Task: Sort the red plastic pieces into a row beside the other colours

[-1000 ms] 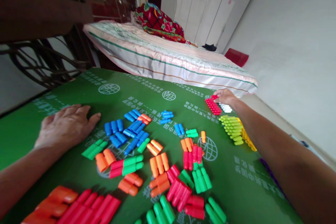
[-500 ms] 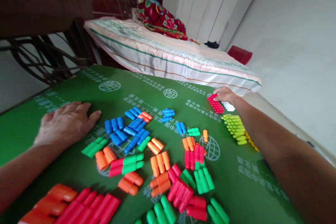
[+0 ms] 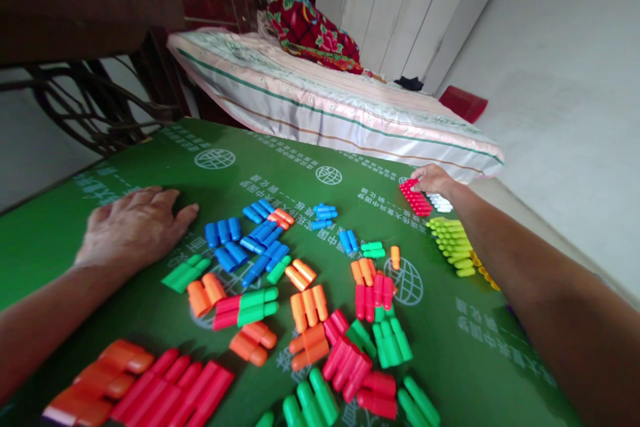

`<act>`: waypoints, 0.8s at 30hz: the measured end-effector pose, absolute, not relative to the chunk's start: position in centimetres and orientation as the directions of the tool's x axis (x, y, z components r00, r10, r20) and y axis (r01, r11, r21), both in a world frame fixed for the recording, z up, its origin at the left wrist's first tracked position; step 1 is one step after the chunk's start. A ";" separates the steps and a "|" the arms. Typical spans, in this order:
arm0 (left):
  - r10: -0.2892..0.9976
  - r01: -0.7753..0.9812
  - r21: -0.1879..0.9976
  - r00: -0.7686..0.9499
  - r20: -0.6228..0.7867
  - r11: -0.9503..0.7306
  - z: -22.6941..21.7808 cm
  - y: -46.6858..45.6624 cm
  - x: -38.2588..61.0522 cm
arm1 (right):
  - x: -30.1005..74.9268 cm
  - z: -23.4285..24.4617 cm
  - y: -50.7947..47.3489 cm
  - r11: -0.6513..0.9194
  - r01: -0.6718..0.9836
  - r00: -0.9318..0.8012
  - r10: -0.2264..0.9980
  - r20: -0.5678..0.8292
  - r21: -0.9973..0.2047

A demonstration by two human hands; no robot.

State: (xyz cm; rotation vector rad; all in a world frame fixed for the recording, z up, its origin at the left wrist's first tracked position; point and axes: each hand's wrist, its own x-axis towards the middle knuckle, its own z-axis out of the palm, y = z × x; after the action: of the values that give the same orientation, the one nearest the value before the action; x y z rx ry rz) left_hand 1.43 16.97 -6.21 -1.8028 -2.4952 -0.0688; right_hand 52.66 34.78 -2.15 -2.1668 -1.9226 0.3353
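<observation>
My left hand (image 3: 135, 223) lies flat on the green board (image 3: 280, 167), palm down with fingers stretched out, left of the blue bullet-shaped blocks (image 3: 223, 232). At the far right, my right hand (image 3: 433, 180) has its fingers closed at the upper end of a row of red bullet-shaped blocks (image 3: 416, 200). Whether any block is lifted cannot be made out. White blocks (image 3: 440, 202) lie just beside that row, partly behind my wrist. Nearer along my right forearm lie lime-green blocks (image 3: 453, 243) and yellow ones (image 3: 484, 271), partly covered by it.
Joined orange blocks (image 3: 309, 307), green blocks (image 3: 393, 341) and red blocks (image 3: 346, 363) are scattered across the middle and front. Larger-looking orange and red groups (image 3: 173, 387) lie at the front left. Beyond the board's far edge stands a bed (image 3: 320, 107); a wall (image 3: 565, 80) rises at right.
The whole view has shifted slightly, with things appearing a little further right. Both hands keep nearly the same places, the right one still at the red row.
</observation>
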 end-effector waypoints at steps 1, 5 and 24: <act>0.947 0.950 -0.003 -0.311 0.077 0.312 -6.3 17.0 1.3 | 52.6 -2.2 34.8 -0.117 0.942 0.116 0.993 -0.023 -0.316; 0.952 0.954 -0.016 -0.299 0.066 0.300 -6.3 17.0 1.1 | 52.7 -2.2 34.9 -0.115 0.940 0.111 0.993 -0.030 -0.320; 0.953 0.955 -0.008 -0.295 0.065 0.296 -6.3 16.9 1.4 | 52.4 -2.2 34.5 -0.206 0.901 0.179 0.978 -0.106 -0.381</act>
State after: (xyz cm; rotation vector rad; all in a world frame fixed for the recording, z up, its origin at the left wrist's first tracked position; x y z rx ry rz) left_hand 1.37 16.88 -6.28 -1.8302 -2.4818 -0.0500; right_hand 52.38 34.50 -2.17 -2.2219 -1.8125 0.4823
